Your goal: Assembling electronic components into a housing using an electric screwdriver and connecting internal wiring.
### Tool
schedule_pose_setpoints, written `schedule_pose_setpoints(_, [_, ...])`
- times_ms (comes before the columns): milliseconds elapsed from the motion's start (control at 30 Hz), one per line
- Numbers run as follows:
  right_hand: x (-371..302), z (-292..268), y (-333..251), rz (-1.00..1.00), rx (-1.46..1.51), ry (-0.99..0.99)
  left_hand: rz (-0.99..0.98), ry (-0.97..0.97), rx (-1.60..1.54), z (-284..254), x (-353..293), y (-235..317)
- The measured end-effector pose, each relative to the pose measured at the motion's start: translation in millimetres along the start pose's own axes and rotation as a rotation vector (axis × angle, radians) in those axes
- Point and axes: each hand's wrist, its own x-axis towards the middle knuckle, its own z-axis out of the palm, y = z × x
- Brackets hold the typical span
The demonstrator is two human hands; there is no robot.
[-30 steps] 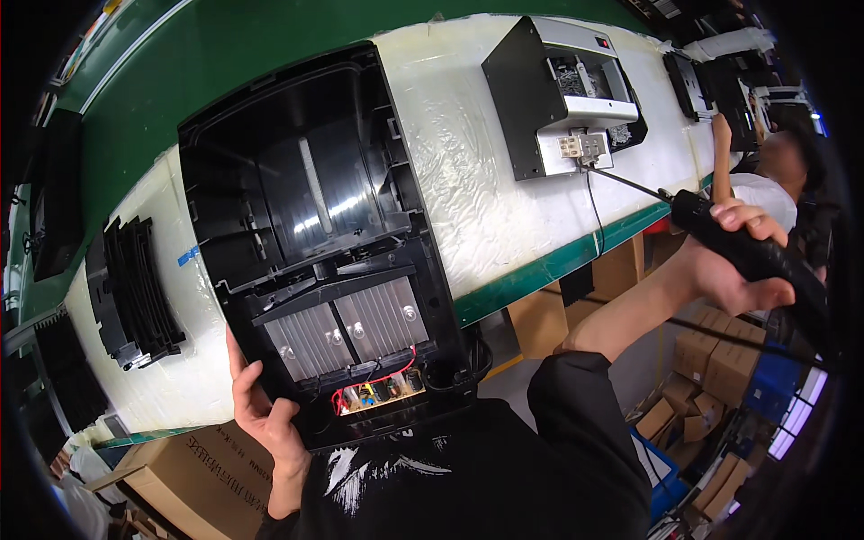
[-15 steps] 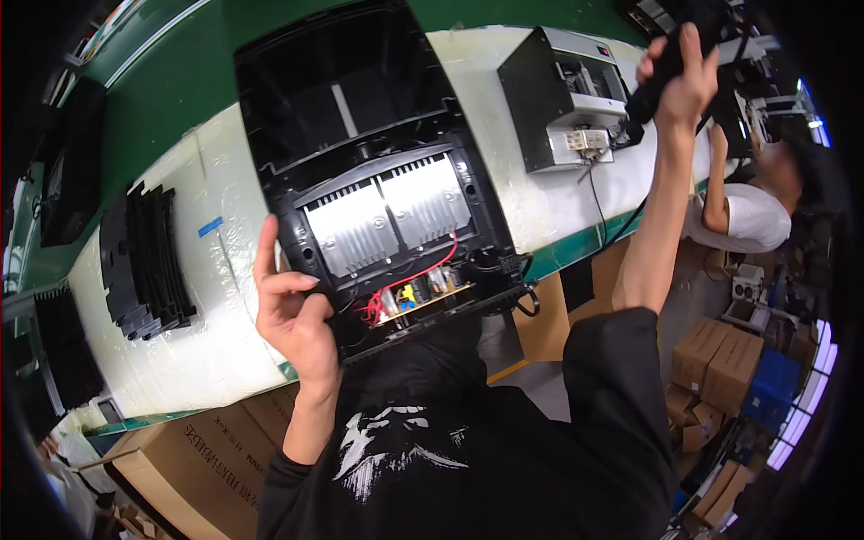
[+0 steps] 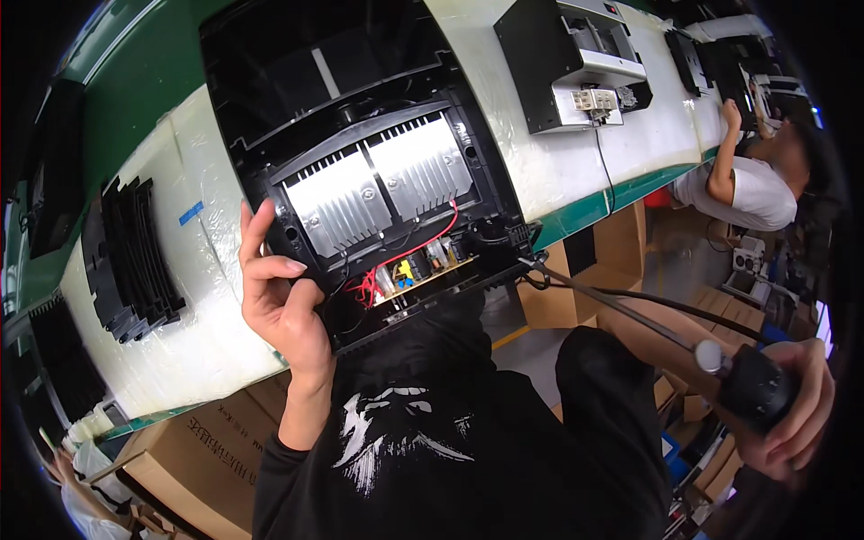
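Observation:
A black housing lies tilted on the bench before me, its inside exposed. Two finned silver heatsinks fill its middle, and red wires run to a circuit board along the near edge. My left hand grips the housing's left side, index finger raised along the rim and thumb bent inward. At the far lower right, my right hand is wrapped around a black electric screwdriver. Its long thin shaft points left, with the tip at the housing's near right corner.
Dark slatted plastic parts are stacked on the left of the white-covered bench. A black and silver machine stands to the right, its cable hanging over the edge. Cardboard boxes sit below. Another person works at the far right.
My right hand has swung down from the upper right to the lower right with the screwdriver, bringing its tip to the housing's corner. My left hand keeps its place on the housing. The view has shifted slightly.

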Motion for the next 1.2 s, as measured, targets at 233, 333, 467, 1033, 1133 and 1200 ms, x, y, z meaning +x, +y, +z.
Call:
schedule_pose_setpoints(233, [-15,13,19,0.001,-0.329,0.036,0.0,-0.007,-0.054,4,0,1])
schedule_pose_setpoints(333, [-30,17,39,0.145,-0.475,0.003,-0.008,-0.019,-0.072,3,2,3])
schedule_pose_setpoints(467, [-41,16,57,0.156,-0.515,-0.102,0.037,-0.031,-0.03,2,3,-2])
schedule_pose_setpoints(1033, [-62,13,72,0.372,-0.595,0.059,-0.007,-0.032,0.012,3,4,0])
schedule_pose_setpoints(1133, [-62,1,59,0.427,-0.583,0.006,0.017,-0.025,0.039,3,3,1])
schedule_pose_setpoints(1200, [-62,-6,47,0.461,-0.576,-0.034,0.008,-0.017,0.05,4,2,1])
